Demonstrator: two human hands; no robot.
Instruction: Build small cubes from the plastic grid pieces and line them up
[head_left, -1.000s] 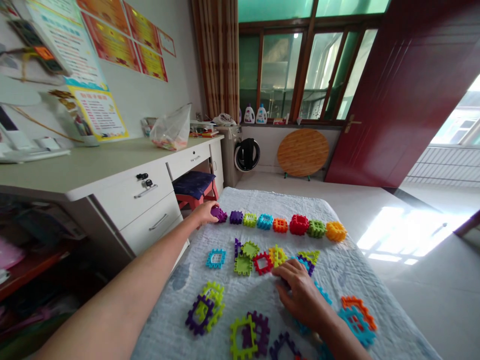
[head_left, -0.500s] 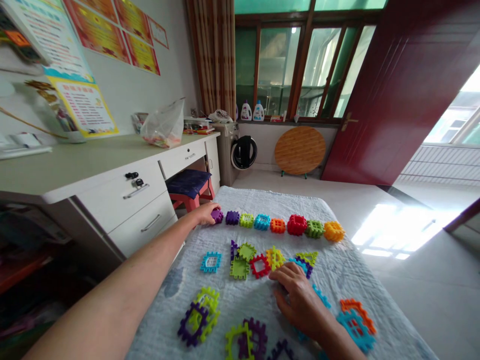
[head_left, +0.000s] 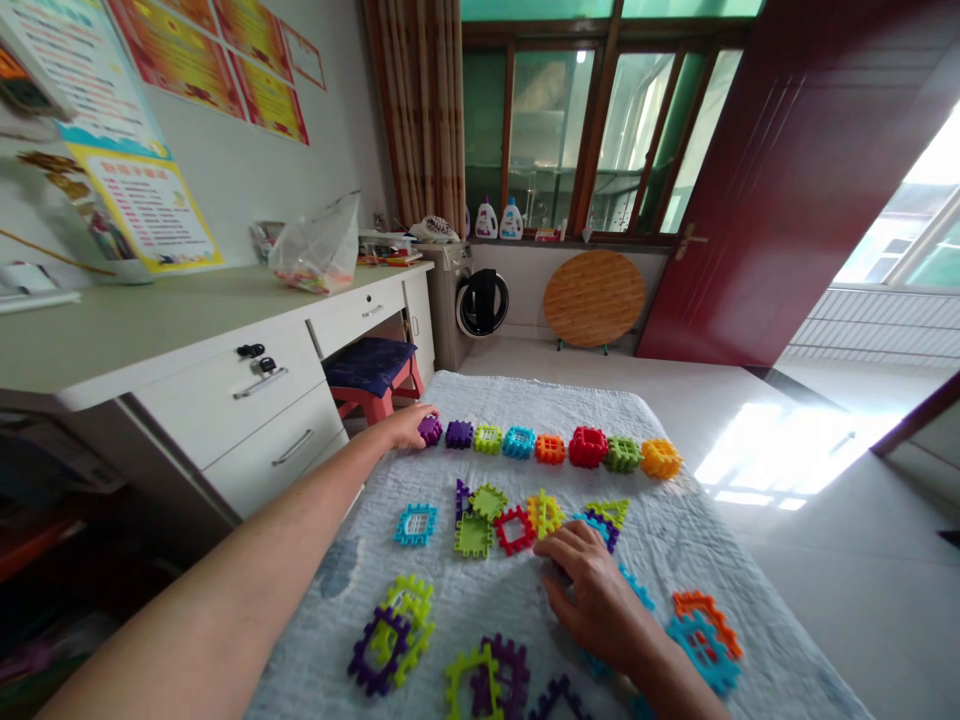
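"Where's the purple block (head_left: 431, 431)?"
"At the left end of a row of blocks (head_left: 519, 442) on pale cloth (head_left: 555, 396), clasped by the left hand (head_left: 409, 428). The right hand's (head_left: 589, 580) grip is hidden."
"Its feel?"
"Probably light, stiff plastic; pinch opposite sides."

The bare left arm (head_left: 225, 580) stretches far forward, nearly straight, slanting inward from the lower left corner. At its end the left hand (head_left: 409, 429) curves its fingers forward; its thumb is hard to make out. The bare right forearm (head_left: 664, 660) slants forward and leftward. The right hand (head_left: 583, 578), nearer the body, faces palm down, fingers loosely bent, thumb apart.
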